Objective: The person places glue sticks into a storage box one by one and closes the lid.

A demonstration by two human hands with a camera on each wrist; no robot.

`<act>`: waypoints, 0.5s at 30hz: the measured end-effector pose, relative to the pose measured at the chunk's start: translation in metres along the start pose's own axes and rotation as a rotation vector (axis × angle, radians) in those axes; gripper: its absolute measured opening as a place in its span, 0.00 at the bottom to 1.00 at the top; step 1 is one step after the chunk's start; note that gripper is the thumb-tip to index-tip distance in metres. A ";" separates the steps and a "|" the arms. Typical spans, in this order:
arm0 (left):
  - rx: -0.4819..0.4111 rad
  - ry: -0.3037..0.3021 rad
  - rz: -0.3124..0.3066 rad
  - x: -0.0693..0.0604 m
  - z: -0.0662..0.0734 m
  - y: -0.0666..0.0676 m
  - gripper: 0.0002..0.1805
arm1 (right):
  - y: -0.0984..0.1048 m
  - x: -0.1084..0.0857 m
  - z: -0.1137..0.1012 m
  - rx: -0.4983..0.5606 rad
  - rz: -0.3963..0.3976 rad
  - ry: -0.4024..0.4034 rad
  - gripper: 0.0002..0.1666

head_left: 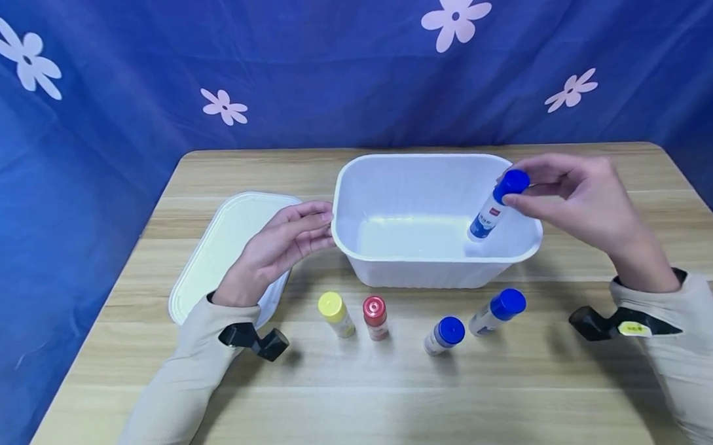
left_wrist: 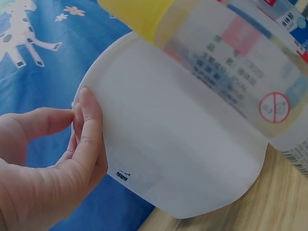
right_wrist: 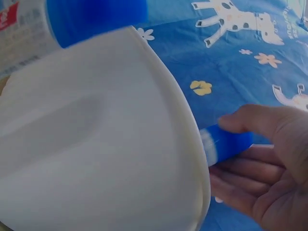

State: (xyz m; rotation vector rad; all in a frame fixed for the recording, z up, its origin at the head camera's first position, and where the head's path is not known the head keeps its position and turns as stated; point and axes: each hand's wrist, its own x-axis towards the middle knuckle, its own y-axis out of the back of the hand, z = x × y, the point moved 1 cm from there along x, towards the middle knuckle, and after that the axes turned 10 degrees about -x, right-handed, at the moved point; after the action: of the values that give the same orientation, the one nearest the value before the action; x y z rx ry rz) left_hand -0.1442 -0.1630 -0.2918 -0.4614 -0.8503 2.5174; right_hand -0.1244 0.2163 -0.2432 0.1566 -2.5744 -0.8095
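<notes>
My right hand (head_left: 586, 204) pinches the blue cap of a glue stick (head_left: 488, 214), which leans with its lower end inside the right part of a white bin (head_left: 443, 272). In the right wrist view the thumb and fingers hold the blue cap (right_wrist: 233, 144) just beyond the bin's rim. My left hand (head_left: 281, 248) touches the bin's left end, thumb and fingertips at the rim; the left wrist view shows the same hand (left_wrist: 62, 154) at the bin's wall (left_wrist: 168, 134).
In front of the bin stand a yellow-capped stick (head_left: 336, 313), a red-capped stick (head_left: 375, 318) and two blue-capped sticks (head_left: 444, 335), (head_left: 498, 312) blue caps too. A white lid (head_left: 216, 260) lies at the left, partly under my left forearm.
</notes>
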 end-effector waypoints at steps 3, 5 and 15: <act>0.015 -0.018 0.010 -0.001 0.000 0.000 0.14 | -0.006 -0.001 -0.003 -0.207 -0.058 -0.041 0.18; 0.015 -0.025 0.014 -0.001 0.000 -0.001 0.13 | -0.009 0.000 -0.003 -0.269 -0.080 -0.047 0.18; 0.023 -0.035 0.003 0.000 -0.002 -0.002 0.12 | -0.017 0.003 -0.004 -0.326 -0.090 -0.083 0.18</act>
State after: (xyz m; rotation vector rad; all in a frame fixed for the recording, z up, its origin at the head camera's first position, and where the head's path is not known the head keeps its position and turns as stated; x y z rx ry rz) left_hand -0.1425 -0.1607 -0.2925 -0.4131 -0.8335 2.5418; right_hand -0.1256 0.1994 -0.2494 0.1412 -2.4824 -1.2793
